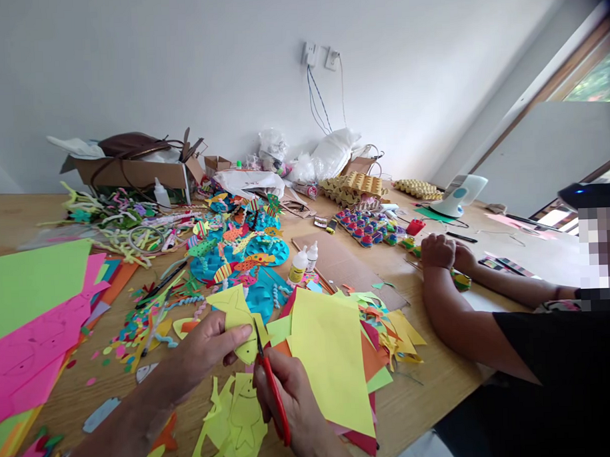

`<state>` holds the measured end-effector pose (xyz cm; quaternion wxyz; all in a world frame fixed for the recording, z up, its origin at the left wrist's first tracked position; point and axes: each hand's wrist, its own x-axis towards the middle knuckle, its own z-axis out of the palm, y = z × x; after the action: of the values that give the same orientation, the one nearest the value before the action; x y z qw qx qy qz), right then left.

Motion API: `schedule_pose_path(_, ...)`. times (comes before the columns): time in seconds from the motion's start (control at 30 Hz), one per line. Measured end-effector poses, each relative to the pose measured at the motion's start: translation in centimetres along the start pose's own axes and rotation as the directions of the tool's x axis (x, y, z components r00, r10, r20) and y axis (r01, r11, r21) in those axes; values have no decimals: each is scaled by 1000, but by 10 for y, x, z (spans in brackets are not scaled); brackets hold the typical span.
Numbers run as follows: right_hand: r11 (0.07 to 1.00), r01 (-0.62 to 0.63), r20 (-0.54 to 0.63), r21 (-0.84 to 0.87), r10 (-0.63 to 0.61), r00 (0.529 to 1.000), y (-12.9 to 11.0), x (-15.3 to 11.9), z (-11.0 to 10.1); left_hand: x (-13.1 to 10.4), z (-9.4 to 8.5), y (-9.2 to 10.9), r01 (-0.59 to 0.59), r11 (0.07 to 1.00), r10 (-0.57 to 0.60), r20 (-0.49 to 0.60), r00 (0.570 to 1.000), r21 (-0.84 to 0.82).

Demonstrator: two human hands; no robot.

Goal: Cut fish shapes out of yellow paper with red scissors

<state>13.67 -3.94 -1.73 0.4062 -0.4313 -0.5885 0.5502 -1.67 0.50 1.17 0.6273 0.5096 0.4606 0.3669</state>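
My left hand pinches a piece of yellow paper with a fish outline drawn on it. Red-handled scissors are gripped in my right hand. Their dark blades meet the right edge of the yellow paper; how far they are parted is hard to see. Below my hands lie yellow scraps and another drawn fish cutout. To the right of the scissors, a large yellow sheet rests on a stack of coloured paper.
Blue scalloped shapes with paper fish and white glue bottles stand beyond my hands. Pink sheets lie at left, a cardboard box and egg trays at the back. A co-worker's hands work at right.
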Motion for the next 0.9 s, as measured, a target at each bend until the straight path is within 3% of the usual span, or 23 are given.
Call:
schedule_pose_path(0.53, 1000, -10, -8, -10, 10, 1000, 9, -1, -1, 2, -6, -2, -39, 998, 43, 105, 994, -43)
schedule_pose_path(0.9, 999, -11, -14, -34, 11, 1000, 11, -2, -1, 0, -2, 0, 23, 1000, -23, -27, 999, -1)
